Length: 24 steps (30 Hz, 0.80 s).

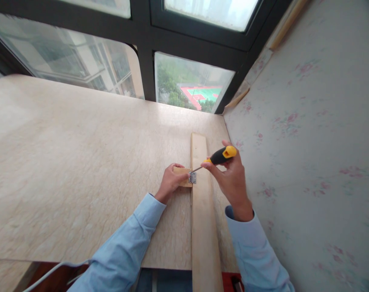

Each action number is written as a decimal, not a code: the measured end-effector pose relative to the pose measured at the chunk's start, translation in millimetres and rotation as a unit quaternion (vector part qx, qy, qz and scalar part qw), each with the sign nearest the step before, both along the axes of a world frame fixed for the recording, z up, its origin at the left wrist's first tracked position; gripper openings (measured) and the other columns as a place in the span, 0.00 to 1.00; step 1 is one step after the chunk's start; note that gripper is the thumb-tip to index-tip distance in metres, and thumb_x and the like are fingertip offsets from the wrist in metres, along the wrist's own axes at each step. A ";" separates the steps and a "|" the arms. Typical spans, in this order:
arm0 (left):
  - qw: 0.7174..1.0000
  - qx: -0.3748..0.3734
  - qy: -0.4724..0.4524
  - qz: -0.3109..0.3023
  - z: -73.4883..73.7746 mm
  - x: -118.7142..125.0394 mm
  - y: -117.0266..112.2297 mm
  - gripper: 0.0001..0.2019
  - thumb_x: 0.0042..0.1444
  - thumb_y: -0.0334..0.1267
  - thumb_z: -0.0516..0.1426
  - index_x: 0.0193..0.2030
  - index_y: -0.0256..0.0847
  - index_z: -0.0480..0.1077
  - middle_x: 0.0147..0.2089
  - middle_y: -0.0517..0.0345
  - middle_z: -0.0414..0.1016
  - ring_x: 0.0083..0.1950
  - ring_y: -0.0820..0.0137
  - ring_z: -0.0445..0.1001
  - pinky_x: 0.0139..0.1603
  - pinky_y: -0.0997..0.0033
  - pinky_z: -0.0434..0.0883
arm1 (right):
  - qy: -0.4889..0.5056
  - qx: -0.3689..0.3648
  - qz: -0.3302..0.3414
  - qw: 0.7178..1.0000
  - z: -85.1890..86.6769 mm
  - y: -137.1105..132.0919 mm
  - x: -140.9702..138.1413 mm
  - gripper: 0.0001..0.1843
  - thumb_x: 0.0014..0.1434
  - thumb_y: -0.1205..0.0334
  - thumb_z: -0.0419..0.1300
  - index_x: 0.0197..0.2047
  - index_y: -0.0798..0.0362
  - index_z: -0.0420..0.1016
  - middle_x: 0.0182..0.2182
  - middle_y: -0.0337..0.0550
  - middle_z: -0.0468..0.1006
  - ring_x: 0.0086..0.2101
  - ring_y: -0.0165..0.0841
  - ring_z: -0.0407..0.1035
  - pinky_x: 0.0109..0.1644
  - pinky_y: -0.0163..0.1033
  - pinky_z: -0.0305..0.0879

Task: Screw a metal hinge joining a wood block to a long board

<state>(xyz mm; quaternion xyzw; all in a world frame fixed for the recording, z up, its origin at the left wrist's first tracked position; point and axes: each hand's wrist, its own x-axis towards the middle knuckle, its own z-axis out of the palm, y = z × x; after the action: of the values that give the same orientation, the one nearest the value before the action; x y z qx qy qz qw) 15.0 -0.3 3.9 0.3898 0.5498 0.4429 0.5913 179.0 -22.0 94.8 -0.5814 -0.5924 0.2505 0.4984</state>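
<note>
A small metal hinge [193,177] spans the joint between a long wooden board [204,219] and a short wood block [184,183] on its left side. My left hand [171,180] grips the block, its thumb close to the hinge's left leaf. In my right hand [231,178] is a screwdriver [218,156] with a black and yellow handle, held at a slant. Its shaft points down and left, and the tip meets the hinge's upper left part. Whether a screw sits under the tip is too small to tell.
The board lies on a marbled stone sill [81,170] and sticks out past its front edge. A papered wall [308,142] stands close on the right. Dark-framed windows [190,36] rise behind. A white cable [59,265] runs at the lower left.
</note>
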 end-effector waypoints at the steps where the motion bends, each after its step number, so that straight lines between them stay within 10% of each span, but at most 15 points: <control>1: 1.000 0.001 0.005 0.001 0.8 0.0 -0.3 0.20 0.35 0.36 0.68 0.36 0.37 0.69 0.30 0.58 0.74 0.28 0.72 0.71 0.26 0.76 0.68 | -0.029 0.015 -0.048 0.998 -2.0 1.2 -2.1 0.49 0.45 0.45 0.73 0.64 0.48 0.56 0.47 0.50 0.75 0.46 0.46 0.74 0.53 0.57 0.71; 3: 1.000 0.000 0.006 0.000 2.1 -0.1 -0.5 0.20 0.35 0.36 0.68 0.36 0.37 0.69 0.30 0.58 0.73 0.28 0.72 0.72 0.26 0.76 0.68 | -0.044 0.037 -0.077 0.995 -7.0 2.4 -6.1 0.54 0.42 0.45 0.74 0.65 0.48 0.52 0.51 0.52 0.72 0.47 0.46 0.72 0.53 0.56 0.71; 11: 1.000 0.002 -0.009 0.003 0.7 -0.5 0.2 0.20 0.34 0.35 0.68 0.36 0.37 0.69 0.30 0.59 0.74 0.28 0.72 0.72 0.27 0.75 0.69 | 0.127 0.012 0.147 0.981 -6.5 -3.7 0.5 0.36 0.61 0.51 0.60 0.67 0.37 0.47 0.59 0.46 0.69 0.58 0.38 0.67 0.60 0.52 0.66; 18: 1.000 0.002 0.000 -0.002 2.7 -1.2 -0.9 0.20 0.35 0.36 0.68 0.36 0.37 0.70 0.31 0.58 0.74 0.29 0.72 0.72 0.27 0.76 0.69 | -0.057 0.037 -0.066 0.995 -11.5 -0.1 -4.0 0.47 0.47 0.43 0.71 0.64 0.48 0.57 0.51 0.52 0.74 0.46 0.43 0.72 0.54 0.55 0.71; 24: 1.000 -0.002 -0.013 -0.004 2.6 -0.8 -0.9 0.21 0.34 0.37 0.68 0.37 0.37 0.69 0.30 0.59 0.73 0.29 0.72 0.72 0.27 0.75 0.69 | 0.137 0.010 0.138 0.981 -12.0 -3.0 -0.4 0.40 0.60 0.50 0.62 0.68 0.38 0.43 0.63 0.46 0.65 0.61 0.36 0.62 0.65 0.52 0.60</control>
<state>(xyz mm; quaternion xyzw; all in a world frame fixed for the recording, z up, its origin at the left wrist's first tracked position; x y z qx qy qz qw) 14.2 -1.2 6.5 0.3853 0.5415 0.4444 0.6007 178.6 -24.9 82.8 -0.4489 -0.5960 0.3881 0.5410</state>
